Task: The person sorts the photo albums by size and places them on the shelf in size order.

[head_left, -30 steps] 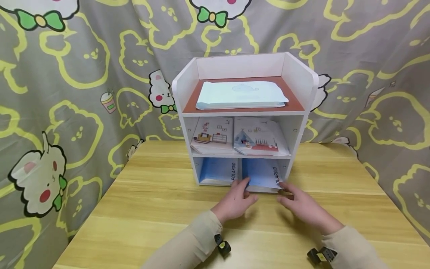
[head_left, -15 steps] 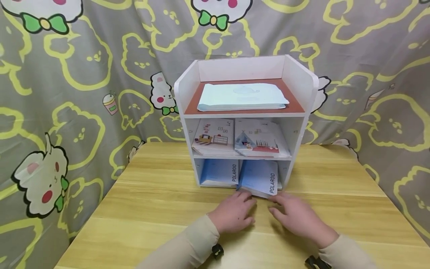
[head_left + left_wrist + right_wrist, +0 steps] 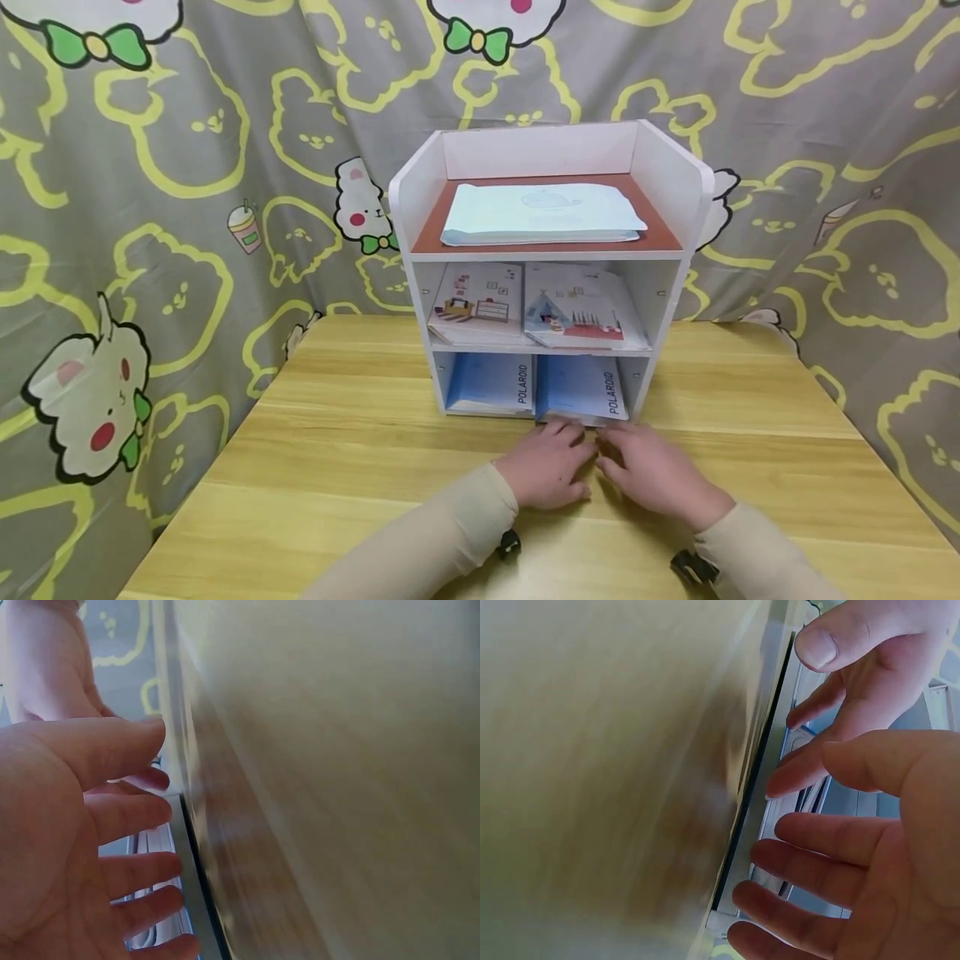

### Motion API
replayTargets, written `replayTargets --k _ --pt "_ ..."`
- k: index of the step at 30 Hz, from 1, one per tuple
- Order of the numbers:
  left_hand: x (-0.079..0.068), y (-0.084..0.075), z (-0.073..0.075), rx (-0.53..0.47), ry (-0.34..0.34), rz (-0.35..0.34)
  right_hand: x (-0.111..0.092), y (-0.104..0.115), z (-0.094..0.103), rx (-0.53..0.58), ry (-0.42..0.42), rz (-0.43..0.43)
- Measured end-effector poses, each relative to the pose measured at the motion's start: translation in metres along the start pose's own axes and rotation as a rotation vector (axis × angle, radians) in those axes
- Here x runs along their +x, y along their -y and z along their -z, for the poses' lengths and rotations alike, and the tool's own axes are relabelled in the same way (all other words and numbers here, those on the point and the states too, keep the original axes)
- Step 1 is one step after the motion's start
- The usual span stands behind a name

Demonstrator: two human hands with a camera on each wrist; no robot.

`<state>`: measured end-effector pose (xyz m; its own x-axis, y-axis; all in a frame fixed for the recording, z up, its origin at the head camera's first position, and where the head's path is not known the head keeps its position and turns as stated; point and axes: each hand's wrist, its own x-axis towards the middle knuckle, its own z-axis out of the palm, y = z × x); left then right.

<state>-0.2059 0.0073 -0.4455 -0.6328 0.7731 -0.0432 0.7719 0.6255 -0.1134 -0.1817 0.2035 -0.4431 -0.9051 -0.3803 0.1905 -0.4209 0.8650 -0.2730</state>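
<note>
In the head view a blue-and-white book marked POLAROID point(image 3: 581, 386) lies in the right half of the white shelf's point(image 3: 540, 152) bottom compartment. My left hand point(image 3: 547, 467) and right hand point(image 3: 651, 473) are side by side at its front edge, fingertips almost meeting and covering part of that edge. Both wrist views show the fingers of my left hand point(image 3: 60, 855) and right hand point(image 3: 907, 862) extended and spread toward the page edges just above the bottom board. Neither hand grips anything. A matching POLAROID book point(image 3: 491, 383) lies to the left.
Illustrated books point(image 3: 480, 304) lie in two groups on the middle shelf. A pale whale-print book point(image 3: 543, 215) lies on the brown top shelf. The unit stands on a wooden table point(image 3: 360, 450) before a patterned curtain point(image 3: 300, 200).
Half a second ago the right POLAROID book jutted out askew; now it sits further in and straighter. My hands have moved from its two sides to close together at its front.
</note>
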Motion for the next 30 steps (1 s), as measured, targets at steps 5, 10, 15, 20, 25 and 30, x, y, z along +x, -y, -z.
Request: replayTargets --k 5,10,15,20,25,30 --pt "0.005 0.0 -0.002 0.02 0.015 -0.001 0.002 -0.005 -0.001 -0.022 -0.019 0.01" --pt "0.009 0.004 -0.003 0.041 0.011 -0.016 0.005 -0.009 -0.002 -0.046 -0.033 0.005" --pt "0.008 0.011 -0.005 0.021 0.01 -0.056 0.005 -0.011 0.0 -0.044 -0.041 0.004" --pt "-0.008 0.028 -0.007 -0.127 0.024 -0.08 0.001 -0.012 0.009 -0.03 -0.068 0.007" --pt "-0.043 0.051 -0.002 -0.209 0.016 -0.032 -0.008 -0.022 0.019 -0.028 -0.1 -0.014" --pt "-0.084 0.08 0.007 -0.194 -0.06 0.045 -0.015 -0.036 0.031 -0.082 -0.151 -0.044"
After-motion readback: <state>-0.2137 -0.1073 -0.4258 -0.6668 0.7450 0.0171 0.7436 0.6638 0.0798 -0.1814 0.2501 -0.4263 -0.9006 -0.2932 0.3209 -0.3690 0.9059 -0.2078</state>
